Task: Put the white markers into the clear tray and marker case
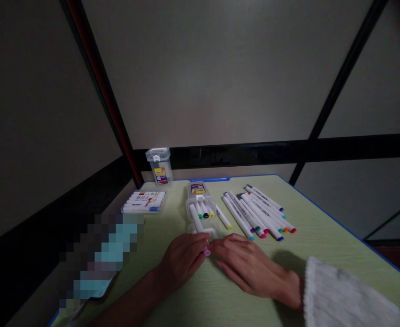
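Observation:
A white marker with a pink cap end [197, 219] slants into the mouth of a clear plastic marker box [196, 196] lying on its side. My left hand [184, 256] is closed around the lower part of this marker, near the pink end. My right hand [242, 263] is beside that end, fingers stretched out and thumb apart; its fingertips are at the pink cap, and whether they press on it I cannot tell. Inside the box lie a few more white markers with green, black and yellow ends. The box's open lid [217, 230] is partly hidden behind my hands.
One yellow-ended marker [224, 217] lies right of the box, then a loose pile of white markers [257, 211]. At the back left stands an upright clear box [161, 168]; before it is a flat marker pack [144, 201]. A blurred-out object [107, 254] lies at the left edge.

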The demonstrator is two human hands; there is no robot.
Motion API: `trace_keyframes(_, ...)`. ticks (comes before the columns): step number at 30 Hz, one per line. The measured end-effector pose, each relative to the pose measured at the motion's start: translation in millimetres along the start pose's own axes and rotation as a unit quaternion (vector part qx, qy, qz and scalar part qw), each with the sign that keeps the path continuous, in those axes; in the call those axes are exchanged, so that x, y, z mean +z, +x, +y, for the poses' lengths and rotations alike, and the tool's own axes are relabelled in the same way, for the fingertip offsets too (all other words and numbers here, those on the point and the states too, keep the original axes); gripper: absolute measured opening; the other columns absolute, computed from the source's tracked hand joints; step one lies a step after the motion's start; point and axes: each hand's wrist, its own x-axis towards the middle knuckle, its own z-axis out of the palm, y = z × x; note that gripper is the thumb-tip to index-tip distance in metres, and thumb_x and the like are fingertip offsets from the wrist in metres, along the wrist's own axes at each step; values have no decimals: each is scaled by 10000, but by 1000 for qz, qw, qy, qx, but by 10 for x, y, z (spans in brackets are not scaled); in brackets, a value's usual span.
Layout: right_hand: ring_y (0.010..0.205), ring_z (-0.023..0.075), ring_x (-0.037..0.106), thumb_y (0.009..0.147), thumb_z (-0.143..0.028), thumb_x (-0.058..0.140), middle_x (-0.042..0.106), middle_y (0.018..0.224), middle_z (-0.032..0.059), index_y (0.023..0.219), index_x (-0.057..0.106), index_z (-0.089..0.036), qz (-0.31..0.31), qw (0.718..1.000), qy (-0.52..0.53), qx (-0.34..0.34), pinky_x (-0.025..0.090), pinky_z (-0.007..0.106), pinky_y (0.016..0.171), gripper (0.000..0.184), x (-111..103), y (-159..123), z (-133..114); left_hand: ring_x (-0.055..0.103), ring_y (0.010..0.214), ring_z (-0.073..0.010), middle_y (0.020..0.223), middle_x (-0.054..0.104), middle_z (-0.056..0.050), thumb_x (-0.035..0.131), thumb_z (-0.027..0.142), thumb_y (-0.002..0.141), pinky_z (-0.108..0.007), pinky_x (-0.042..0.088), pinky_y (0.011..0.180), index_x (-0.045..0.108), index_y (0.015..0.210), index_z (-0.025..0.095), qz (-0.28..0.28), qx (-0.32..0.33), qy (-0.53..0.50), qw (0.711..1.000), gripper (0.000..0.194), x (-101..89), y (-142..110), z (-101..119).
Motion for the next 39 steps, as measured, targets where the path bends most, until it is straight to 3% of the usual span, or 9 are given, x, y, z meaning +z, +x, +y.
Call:
trace_keyframes(14, 723, 174, 555, 880, -146, 348, 610, 826, 71, 1108, 457, -136, 14, 1000, 1, 0, 474, 330, 689, 253, -1, -12, 6, 625, 863, -134, 913, 669, -103, 496, 110, 805, -243, 504, 758, 520, 942, 124, 0, -8, 6, 1000, 140, 2, 15, 7)
trace_keyframes(27, 626, 150, 482, 884, -145, 304, 565, 711, 52, 774, 538, -148, -38, 999, -27, -1, 433, 295, 655, 258, 38, -2, 17, 618, 871, -133, 918, 664, -101, 506, 92, 789, -236, 502, 761, 519, 946, 130, -2, -13, -3, 1000, 161, 2, 4, -2)
trace_keyframes(39, 599, 143, 467, 877, -141, 328, 544, 676, 30, 737, 535, -157, -81, 996, -45, -5, 407, 288, 645, 250, 40, -4, 13, 622, 851, -138, 906, 666, -99, 497, 95, 791, -246, 510, 730, 522, 952, 137, 1, -21, 11, 1000, 169, 6, 16, -2)
